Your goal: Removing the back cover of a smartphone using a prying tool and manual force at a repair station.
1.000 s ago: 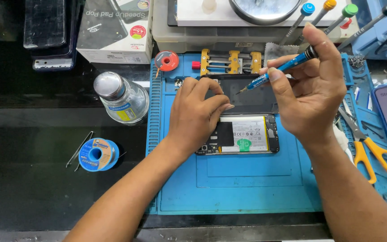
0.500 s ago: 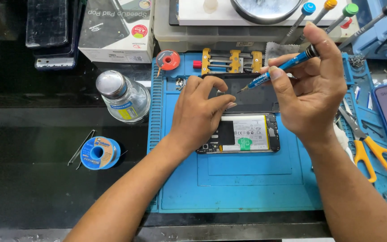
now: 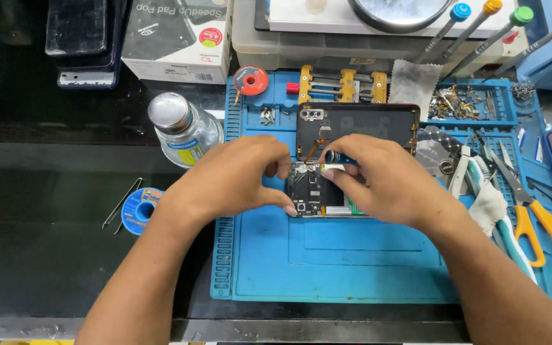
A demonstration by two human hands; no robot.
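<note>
A dark glossy desk (image 3: 46, 255) carries a blue repair mat (image 3: 352, 268). On it, under both hands, lies an opened phone (image 3: 314, 195). The left hand (image 3: 231, 179) pinches the phone's edge; the right hand (image 3: 384, 182) has its fingers closed on a blue screwdriver (image 3: 340, 158), its tip apparently at the board. Just beyond the fingers lies the back cover (image 3: 359, 124). Left of them stands a glass bottle (image 3: 183, 131); to the right lie yellow scissors (image 3: 544, 220).

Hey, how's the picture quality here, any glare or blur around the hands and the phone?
Head view: sharp and evenly lit; left hand, right hand and opened phone show no motion blur; soft glare on the glass bottle cap and black bench; edges look slightly wide-angle.
</note>
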